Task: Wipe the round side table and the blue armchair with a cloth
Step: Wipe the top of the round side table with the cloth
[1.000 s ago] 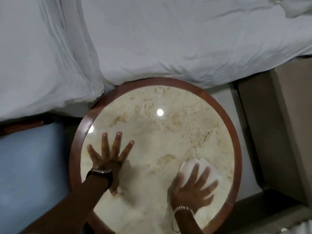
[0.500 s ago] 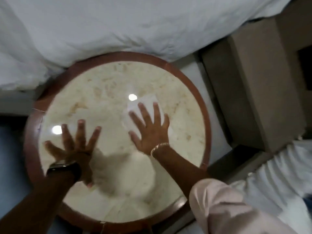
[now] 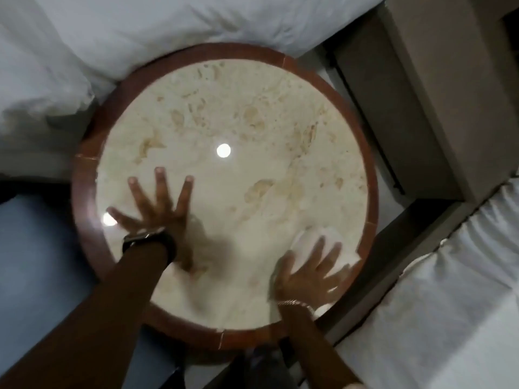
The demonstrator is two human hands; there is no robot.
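Now the cloth (image 3: 323, 248) is lying at the lower right of the table (image 3: 370, 175), having swept back there from the centre half a second ago. The right hand (image 3: 309, 273) is pressing it flat with fingers spread, not clenching it. The left hand (image 3: 157, 209) is staying splayed and empty on the marble at lower left, bracing. Judged from this, the top is getting repeated passes; the armchair (image 3: 36, 265), at the left edge of the frame, is not yet being wiped.
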